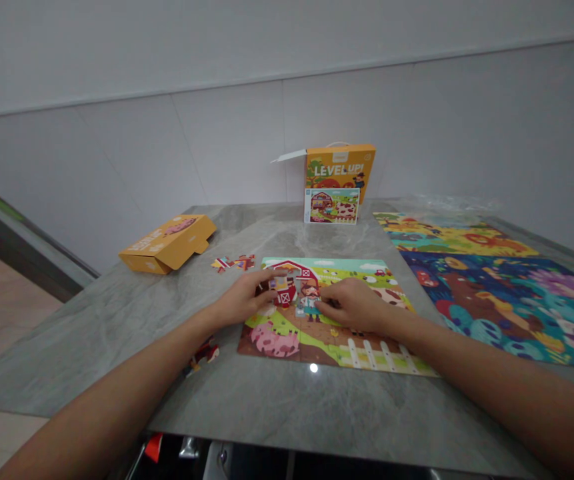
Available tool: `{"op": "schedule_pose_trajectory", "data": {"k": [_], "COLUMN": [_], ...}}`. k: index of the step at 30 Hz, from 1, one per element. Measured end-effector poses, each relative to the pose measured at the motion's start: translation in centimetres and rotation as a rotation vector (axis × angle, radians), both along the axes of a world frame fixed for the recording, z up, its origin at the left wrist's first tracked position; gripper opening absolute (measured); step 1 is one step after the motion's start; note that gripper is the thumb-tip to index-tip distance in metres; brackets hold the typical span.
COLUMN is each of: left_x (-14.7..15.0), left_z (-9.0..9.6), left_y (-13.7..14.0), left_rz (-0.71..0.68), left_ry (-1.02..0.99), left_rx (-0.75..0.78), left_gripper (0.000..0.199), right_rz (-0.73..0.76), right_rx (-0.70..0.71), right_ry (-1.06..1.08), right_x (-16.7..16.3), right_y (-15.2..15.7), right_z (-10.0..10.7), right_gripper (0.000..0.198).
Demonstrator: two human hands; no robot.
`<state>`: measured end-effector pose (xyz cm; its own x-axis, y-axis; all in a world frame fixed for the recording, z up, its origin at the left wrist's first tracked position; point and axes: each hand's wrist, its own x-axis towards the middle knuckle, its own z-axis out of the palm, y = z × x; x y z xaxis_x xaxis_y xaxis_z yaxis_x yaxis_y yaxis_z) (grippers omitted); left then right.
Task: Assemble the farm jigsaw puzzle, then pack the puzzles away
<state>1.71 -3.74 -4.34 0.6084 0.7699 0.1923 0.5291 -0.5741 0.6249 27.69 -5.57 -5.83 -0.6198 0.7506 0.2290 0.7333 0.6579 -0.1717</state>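
Grey, marble-veined tabletop (267, 407) carries a farm puzzle (324, 337), directly in front of the person and largely assembled, with both bare hands over its middle. The left hand (244, 299) reaches in from the side, fingers bent and thumb set apart from the forefinger, at a red barn piece (285, 293); whether it is firmly pinched I cannot tell. The right hand (354, 305) lies low across the puzzle, fingers curled inward, tips at the edge of the farmer figure (311, 303); its grip is hidden too. Grey shows through a gap between barn and farmer. Loose pieces (244, 262) lie just beyond the puzzle's far left corner, and more pieces (204, 352) sit partly behind the left forearm. At the back stands an orange box (341, 167) reading "LEVEL UP!" in white capitals, the white tag above the words too small to read. A picture card (334, 205) showing a barn and a spotted cow stands before it. Pale lettering on the yellow box (167, 243) lying at left is too blurred to read. To the right lie a dark blue puzzle (507, 307) and, behind it, a yellow one.
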Motion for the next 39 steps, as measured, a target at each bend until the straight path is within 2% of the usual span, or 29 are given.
{"op": "schedule_pose_trajectory", "data": {"k": [7, 17, 23, 30, 39], "left_x": [-0.1, -0.5, -0.7, -0.7, -1.2], "left_z": [0.0, 0.3, 0.1, 0.3, 0.5], "left_y": [0.3, 0.6, 1.1, 1.0, 1.5], "left_rz": [0.09, 0.119, 0.179, 0.265, 0.355], "left_ry": [-0.08, -0.091, -0.202, -0.31, -0.267], "left_rx": [-0.024, 0.05, 0.023, -0.188, -0.096], "left_gripper": [0.021, 0.02, 0.026, 0.023, 0.024], "right_rz": [0.006, -0.004, 0.016, 0.011, 0.007], "right_rx": [0.005, 0.004, 0.013, 0.031, 0.03], "right_ry": [0.01, -0.015, 0.001, 0.003, -0.016], "right_x": [0.0, 0.2, 0.1, 0.0, 0.0], "right_y": [0.0, 0.1, 0.1, 0.0, 0.1], "right_z": [-0.1, -0.1, -0.2, -0.1, -0.1], "right_gripper": [0.035, 0.034, 0.034, 0.033, 0.033]}}
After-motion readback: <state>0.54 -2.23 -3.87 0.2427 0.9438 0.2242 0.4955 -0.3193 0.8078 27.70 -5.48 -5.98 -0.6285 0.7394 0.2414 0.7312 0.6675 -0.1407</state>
